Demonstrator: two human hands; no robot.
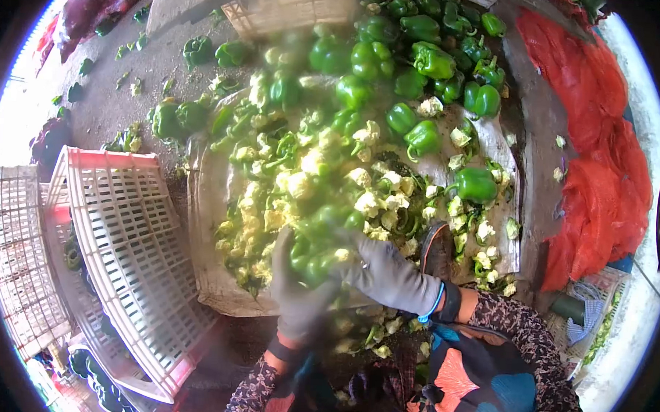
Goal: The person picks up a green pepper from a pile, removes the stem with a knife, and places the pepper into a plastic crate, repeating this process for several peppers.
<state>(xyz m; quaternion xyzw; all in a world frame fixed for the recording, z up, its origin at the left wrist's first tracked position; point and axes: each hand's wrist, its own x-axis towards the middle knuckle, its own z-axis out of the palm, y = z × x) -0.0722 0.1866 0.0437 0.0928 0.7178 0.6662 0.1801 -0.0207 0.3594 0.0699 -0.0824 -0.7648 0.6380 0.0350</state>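
Green bell pepper [313, 253] sits cupped in the half-curled left hand [304, 297], just left of the bent right hand [392, 273], whose grip blur hides.

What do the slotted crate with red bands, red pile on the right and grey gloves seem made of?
Slotted crate: probably moulded plastic, low sheen, given its regular slots.
Red pile: likely mesh or woven plastic sacking; it crumples in thin folds.
Grey gloves: matte, perhaps fabric or coated knit; they fit closely, but the texture isn't clear.
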